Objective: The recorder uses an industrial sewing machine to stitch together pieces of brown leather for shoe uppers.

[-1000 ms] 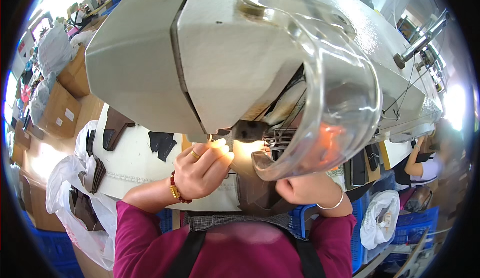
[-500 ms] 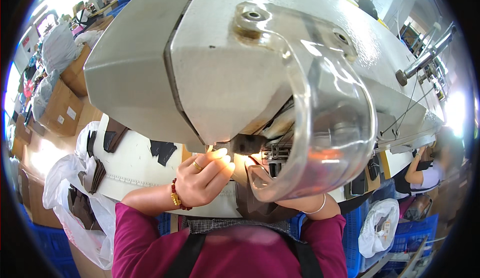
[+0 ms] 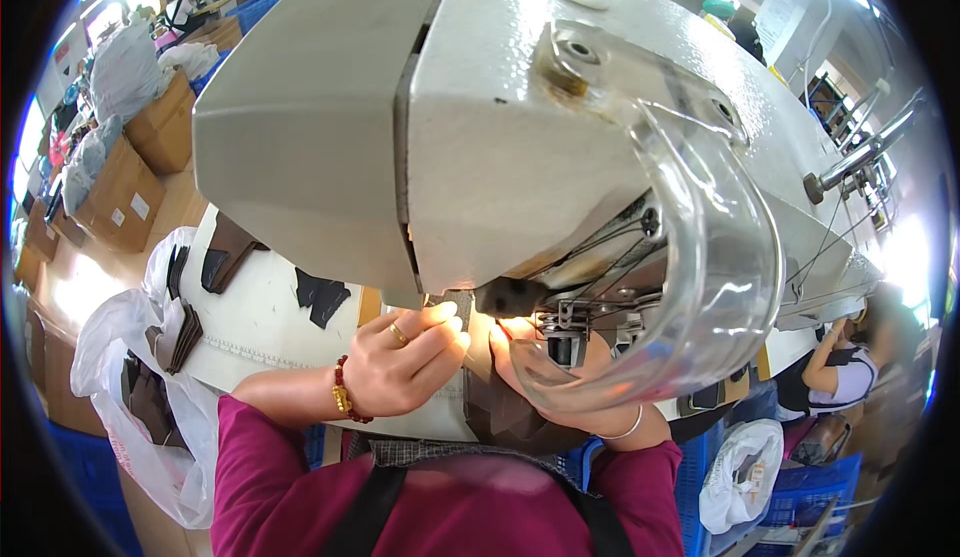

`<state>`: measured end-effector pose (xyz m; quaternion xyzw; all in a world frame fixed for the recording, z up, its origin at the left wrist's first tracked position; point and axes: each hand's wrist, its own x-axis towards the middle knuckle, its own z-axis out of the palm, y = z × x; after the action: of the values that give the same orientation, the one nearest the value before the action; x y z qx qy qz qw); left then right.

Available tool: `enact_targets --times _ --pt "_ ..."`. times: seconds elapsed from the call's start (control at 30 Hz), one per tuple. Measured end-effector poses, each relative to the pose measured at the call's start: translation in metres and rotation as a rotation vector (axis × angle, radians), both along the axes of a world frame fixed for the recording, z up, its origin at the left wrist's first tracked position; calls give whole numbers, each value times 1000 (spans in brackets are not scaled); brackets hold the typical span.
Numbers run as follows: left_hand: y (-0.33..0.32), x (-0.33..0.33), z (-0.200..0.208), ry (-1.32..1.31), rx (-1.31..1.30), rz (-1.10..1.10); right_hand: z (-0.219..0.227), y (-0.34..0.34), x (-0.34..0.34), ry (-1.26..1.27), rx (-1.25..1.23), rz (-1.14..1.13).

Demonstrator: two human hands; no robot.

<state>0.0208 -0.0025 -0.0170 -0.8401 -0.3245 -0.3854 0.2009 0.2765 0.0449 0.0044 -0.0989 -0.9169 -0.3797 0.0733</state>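
Note:
Under the head of a grey-white sewing machine, both my hands meet in the bright light of its lamp. My left hand, with a ring and a beaded bracelet, is closed with fingertips pinched together left of the needle area; what they hold is hidden. My right hand is partly seen through the clear curved guard. Its fingers grip the edge of a dark brown flat piece, which hangs over the table edge toward me. The presser parts sit just beyond my right fingers.
On the white table at left lie a brown folded piece and a black scrap. A white plastic bag holds brown pieces. Cardboard boxes stand farther left. Another person sits at right near blue crates.
The machine and guard now appear shifted right in view. My right hand's fingers show more beside the needle area, while my left hand keeps nearly the same pinched pose.

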Motion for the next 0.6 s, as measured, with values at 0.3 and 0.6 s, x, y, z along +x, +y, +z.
enact_targets --times 0.3,0.6 --pt "-1 1 5 -13 0 7 -10 -1 0 -7 -59 -7" --pt "5 -2 10 79 80 35 -26 3 1 -135 425 -94"
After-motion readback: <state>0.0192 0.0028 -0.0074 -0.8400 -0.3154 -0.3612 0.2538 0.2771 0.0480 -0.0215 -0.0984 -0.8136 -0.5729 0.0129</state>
